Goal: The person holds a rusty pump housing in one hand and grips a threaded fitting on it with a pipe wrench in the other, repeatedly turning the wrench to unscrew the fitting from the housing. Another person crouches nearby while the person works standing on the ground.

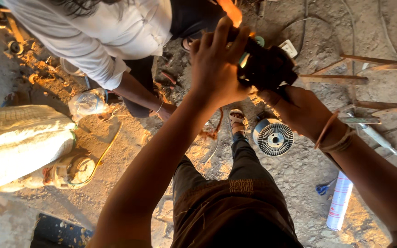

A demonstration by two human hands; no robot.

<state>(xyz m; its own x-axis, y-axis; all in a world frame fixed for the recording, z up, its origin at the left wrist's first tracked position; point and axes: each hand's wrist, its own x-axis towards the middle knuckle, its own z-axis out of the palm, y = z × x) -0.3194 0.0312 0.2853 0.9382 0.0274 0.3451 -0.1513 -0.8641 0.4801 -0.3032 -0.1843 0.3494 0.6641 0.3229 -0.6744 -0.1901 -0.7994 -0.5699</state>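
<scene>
- While my left hand [214, 64] and right hand [302, 112] both clasp the black, bulky motor part [265, 66], I'm mid-handling it.
- Next likely needs steady support above the ribbed metal fan cover [273, 137].

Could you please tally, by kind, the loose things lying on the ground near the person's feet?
Round grey ribbed metal fan cover: 1
White cylindrical tube with red print: 1
Blue-handled scissors: 1
Long metal tool with white handle: 1
Total: 4
Both hands, left hand and right hand, grip a dark motor-like part, not counted.
</scene>
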